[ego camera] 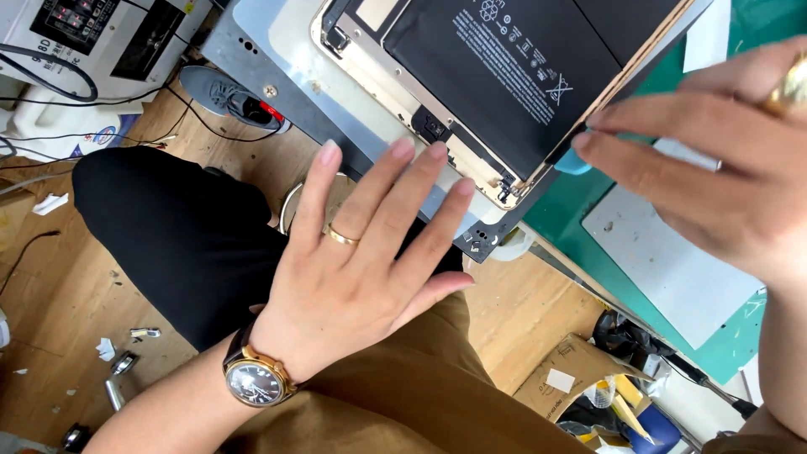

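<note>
Two hands work over an opened tablet. Left hand [361, 261]: palm down, fingers spread flat and straight, fingertips reaching the grey metal plate [252, 50] beneath the tablet's lower edge; it holds nothing. A gold ring sits on one finger, and a gold wristwatch [256, 382] with a dark dial is on the wrist. Right hand [714, 160]: fingers extended and pressed together, pinching a small blue plastic pry tool [573, 161] at the tablet's corner. Opened tablet [504, 76]: thin metal frame, large matte-black rectangular battery exposed. It rests on the plate, beside a green cutting mat [580, 219].
</note>
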